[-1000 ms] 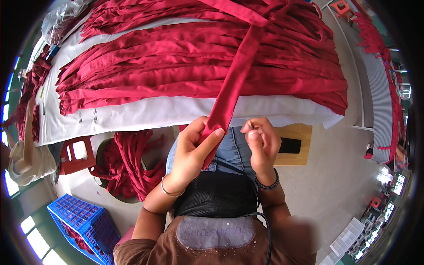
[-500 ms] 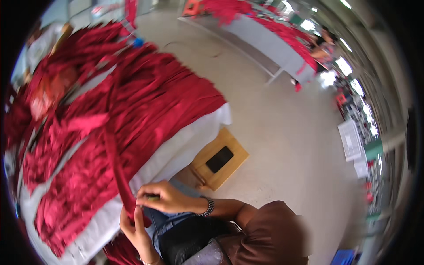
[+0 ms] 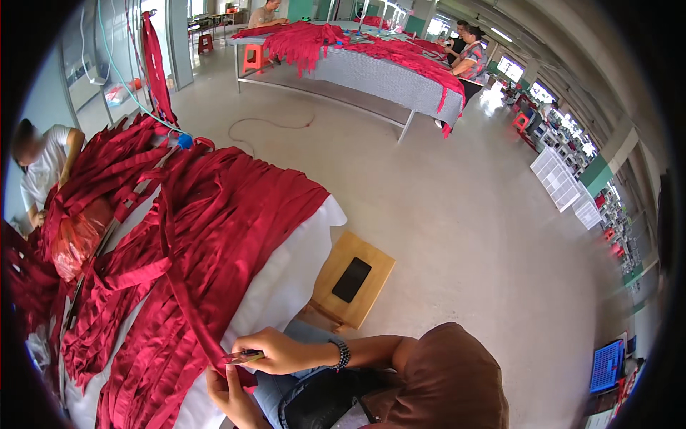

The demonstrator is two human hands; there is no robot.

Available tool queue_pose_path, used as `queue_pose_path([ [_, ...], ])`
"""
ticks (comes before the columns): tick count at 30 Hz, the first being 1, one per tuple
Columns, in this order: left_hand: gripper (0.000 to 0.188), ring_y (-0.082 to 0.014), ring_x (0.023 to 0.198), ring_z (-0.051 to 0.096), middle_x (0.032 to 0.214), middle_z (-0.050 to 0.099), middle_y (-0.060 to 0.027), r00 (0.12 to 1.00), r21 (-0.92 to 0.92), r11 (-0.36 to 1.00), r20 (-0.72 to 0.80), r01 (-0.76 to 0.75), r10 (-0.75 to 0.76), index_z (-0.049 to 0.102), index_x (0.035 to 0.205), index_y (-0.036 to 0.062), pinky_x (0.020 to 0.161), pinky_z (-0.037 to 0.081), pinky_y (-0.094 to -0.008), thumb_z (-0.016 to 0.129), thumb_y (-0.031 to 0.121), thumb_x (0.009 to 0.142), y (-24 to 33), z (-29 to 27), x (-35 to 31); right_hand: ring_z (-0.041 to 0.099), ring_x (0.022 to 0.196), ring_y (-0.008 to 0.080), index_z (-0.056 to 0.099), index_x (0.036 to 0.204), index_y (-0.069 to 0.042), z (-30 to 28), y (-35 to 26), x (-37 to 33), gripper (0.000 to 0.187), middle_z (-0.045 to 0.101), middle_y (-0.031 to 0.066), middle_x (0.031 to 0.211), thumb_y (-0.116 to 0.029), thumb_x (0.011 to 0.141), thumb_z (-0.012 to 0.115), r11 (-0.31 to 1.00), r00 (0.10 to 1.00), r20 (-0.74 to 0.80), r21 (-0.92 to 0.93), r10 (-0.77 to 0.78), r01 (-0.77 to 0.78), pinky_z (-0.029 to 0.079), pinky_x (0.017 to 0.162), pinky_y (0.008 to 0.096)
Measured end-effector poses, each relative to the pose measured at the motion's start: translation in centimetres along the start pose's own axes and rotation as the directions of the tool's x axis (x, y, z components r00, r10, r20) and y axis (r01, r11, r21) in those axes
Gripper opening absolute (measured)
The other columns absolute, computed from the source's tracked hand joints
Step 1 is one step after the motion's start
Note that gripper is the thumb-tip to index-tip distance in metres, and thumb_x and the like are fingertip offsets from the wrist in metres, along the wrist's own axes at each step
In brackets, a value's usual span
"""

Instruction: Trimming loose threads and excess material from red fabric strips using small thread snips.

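Observation:
The end of a long dark-red fabric strip [image 3: 191, 309] is pinched in my left hand [image 3: 236, 402], near the lower edge of the view. My right hand [image 3: 284, 353] is closed around small thread snips [image 3: 250, 355], with their tip at the strip's edge beside my left fingers. Whether the blades touch the cloth is too small to tell. From my hands the strip runs up across a broad heap of red strips [image 3: 236, 207]. This heap lies on a table spread with white cloth [image 3: 277, 275].
A wooden stool [image 3: 371, 282] bearing a black phone [image 3: 351, 279] stands right of the table. An orange plastic bag [image 3: 80, 243] lies among strips at left, near a co-worker in white [image 3: 53, 154]. Another strip-covered table [image 3: 371, 86] stands farther back. A cable [image 3: 271, 120] crosses the floor.
The view has shifted, showing more of the room's far side. My hands sit slightly lower in the picture, still on the strip; the snips' tip now shows at its edge.

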State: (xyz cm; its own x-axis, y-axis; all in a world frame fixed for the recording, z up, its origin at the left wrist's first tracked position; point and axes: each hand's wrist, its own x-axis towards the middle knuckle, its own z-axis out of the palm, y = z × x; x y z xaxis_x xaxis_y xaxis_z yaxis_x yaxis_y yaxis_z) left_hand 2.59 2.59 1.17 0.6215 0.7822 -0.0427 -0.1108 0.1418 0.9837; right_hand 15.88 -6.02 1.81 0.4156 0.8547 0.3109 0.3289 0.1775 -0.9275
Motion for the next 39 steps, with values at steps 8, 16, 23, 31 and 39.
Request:
queue_pose_path([
  [8, 0.009, -0.0029, 0.058, 0.046, 0.071, 0.054, 0.0024, 0.997, 0.046, 0.999, -0.071, 0.018, -0.015, 0.056, 0.094, 0.0016, 0.049, 0.034, -0.0182, 0.056, 0.011, 0.094, 1.2, 0.0, -1.5, 0.065, 0.067, 0.0194, 0.061, 0.093, -0.004, 1.1, 0.7, -0.6, 0.015, 0.064, 0.0078, 0.074, -0.008, 0.081, 0.068, 1.0, 1.0, -0.01, -0.002, 0.01, -0.01, 0.047, 0.059, 0.0286],
  [16, 0.01, -0.0052, 0.058, 0.055, 0.07, 0.061, -0.0012, 0.982, -0.186, 0.967, -0.042, 0.174, -0.184, 0.06, 0.096, 0.0015, 0.05, 0.04, -0.0168, 0.06, 0.011, 0.092, 1.2, 1.5, -1.1, 0.056, 0.074, 0.003, 0.061, 0.092, 0.0, -0.9, -0.3, -0.6, 0.01, 0.064, 0.0009, 0.078, -0.006, 0.085, 0.065, 0.987, 0.991, 0.037, 0.088, 0.13, -0.133, 0.047, 0.065, 0.0212],
  [23, 0.01, -0.0085, 0.064, 0.055, 0.079, 0.059, -0.0034, 0.973, -0.424, 0.879, 0.024, 0.218, -0.23, 0.057, 0.096, -0.0008, 0.059, 0.043, -0.021, 0.058, 0.009, 0.093, 1.2, 0.3, -1.4, 0.039, 0.059, -0.0011, 0.057, 0.089, 0.001, -0.8, 1.1, -0.3, 0.008, 0.051, -0.0062, 0.07, -0.007, 0.091, 0.061, 0.936, 0.94, -0.206, 0.283, 0.272, -0.209, 0.03, 0.051, 0.0165],
  [31, 0.011, -0.0099, 0.059, 0.051, 0.076, 0.057, -0.0041, 0.963, -0.522, 0.813, 0.075, 0.258, -0.257, 0.055, 0.098, -0.0009, 0.057, 0.041, -0.0227, 0.055, 0.01, 0.095, 1.6, 0.2, -1.2, 0.045, 0.052, 0.0032, 0.055, 0.076, 0.001, -2.4, 1.4, -1.9, 0.015, 0.053, 0.004, 0.058, -0.005, 0.086, 0.064, 0.998, 0.997, 0.067, -0.05, 0.043, -0.04, 0.038, 0.049, 0.0205],
  [39, 0.013, -0.0079, 0.049, 0.045, 0.072, 0.053, -0.0031, 0.95, -0.563, 0.773, 0.076, 0.293, -0.304, 0.054, 0.097, -0.0003, 0.046, 0.034, -0.0211, 0.053, 0.013, 0.096, 1.8, 0.0, -1.5, 0.054, 0.065, 0.0065, 0.053, 0.103, -0.001, -1.2, -0.7, -0.7, 0.027, 0.059, 0.0052, 0.077, -0.015, 0.085, 0.069, 0.994, 0.995, 0.045, 0.065, 0.088, -0.091, 0.044, 0.058, 0.0211],
])
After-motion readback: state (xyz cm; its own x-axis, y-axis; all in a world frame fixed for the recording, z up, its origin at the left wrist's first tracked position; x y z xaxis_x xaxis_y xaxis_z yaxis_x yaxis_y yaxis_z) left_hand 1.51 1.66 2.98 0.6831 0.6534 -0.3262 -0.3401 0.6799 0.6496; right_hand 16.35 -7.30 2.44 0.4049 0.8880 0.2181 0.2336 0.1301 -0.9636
